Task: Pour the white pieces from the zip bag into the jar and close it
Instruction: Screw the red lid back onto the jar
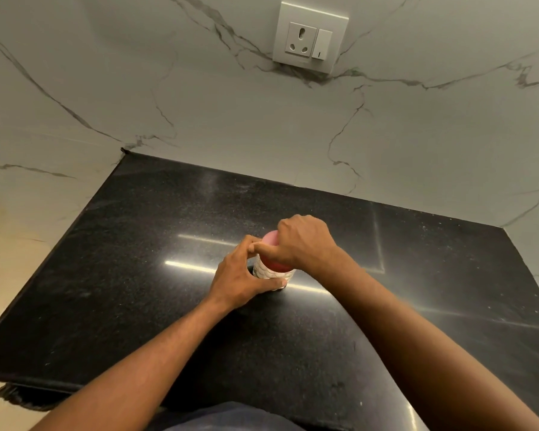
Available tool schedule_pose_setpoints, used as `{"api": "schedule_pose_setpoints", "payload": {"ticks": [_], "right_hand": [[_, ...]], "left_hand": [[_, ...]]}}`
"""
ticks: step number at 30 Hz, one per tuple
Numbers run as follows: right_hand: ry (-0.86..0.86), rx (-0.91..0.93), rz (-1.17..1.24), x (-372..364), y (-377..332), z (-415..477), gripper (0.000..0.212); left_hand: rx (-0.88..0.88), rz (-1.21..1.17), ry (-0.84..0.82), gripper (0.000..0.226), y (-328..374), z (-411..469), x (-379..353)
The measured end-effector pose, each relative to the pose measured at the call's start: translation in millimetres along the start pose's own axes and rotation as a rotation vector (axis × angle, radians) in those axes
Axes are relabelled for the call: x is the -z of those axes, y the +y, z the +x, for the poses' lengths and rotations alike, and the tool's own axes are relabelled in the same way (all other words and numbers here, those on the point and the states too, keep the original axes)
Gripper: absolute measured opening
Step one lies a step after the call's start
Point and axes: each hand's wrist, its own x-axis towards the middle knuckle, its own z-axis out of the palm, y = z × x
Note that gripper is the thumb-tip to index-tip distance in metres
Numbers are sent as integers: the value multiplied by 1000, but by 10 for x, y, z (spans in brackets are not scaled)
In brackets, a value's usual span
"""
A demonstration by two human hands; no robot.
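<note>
- jar [269, 273] is standing upright on the counter [137, 275], its textured white body showing between the left fingers and the right palm; can't tell from here whether the white is the pieces inside or the wall itself
- lid [274, 247], pink, is sitting on the jar mouth directly under the right fingers; looks like the closing step, pouring apparently done
- right hand [305, 241] is clamping down over the lid from above, fingers curled round its rim – grip suits twisting or pressing it home
- left hand [240, 278] is wrapping the jar body, fingertip [282, 283] curling round the near base, thumb up against the right thumb – likely bracing so the jar isn't spinning or sliding on the polished stone
- zip bag: not in view
- whether lid is fully seated: can't tell, the hand is covering the seam
- wall socket [308, 35] is sitting well beyond the fingers, irrelevant
</note>
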Motion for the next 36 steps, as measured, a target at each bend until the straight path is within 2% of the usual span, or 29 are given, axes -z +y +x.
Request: {"api": "schedule_pose_setpoints", "payload": {"ticks": [2,4,6,8,10,13,16,19,21,23,27,32,36], "right_hand": [[-120,153,59,25,91,-31,75],[-206,266,75,49,133,-68,89],[-134,278,63,53,123,-65,86],[-46,215,109,22,94,-45,76],[25,75,132,-37,71,-47,70],[97,-87,1,-108,43,-50,91],[137,-103,-99,-86,86,-16,88],[78,106,107,-128,236,-33,80],[-109,288,239,-111,287,-91,81],[-181,351,183,-106,292,-127,90],[-4,321,124,-56,242,-88,82],[112,113,24,-70,137,-30,78],[153,54,-19,-176,82,-30,81]], "left_hand": [[-4,6,-6,78,12,4,3],[-7,23,-6,84,15,5,-3],[6,24,-2,87,11,5,-12],[11,27,-5,85,5,6,-11],[15,37,-4,80,5,8,-8],[4,55,17,78,20,3,0],[-7,71,18,81,23,2,16],[-12,79,8,78,24,11,33],[-13,86,9,80,37,10,38],[-21,89,16,82,46,3,35],[-15,88,9,81,65,2,36],[13,88,-33,78,84,39,70],[34,84,-57,79,91,60,80]]}}
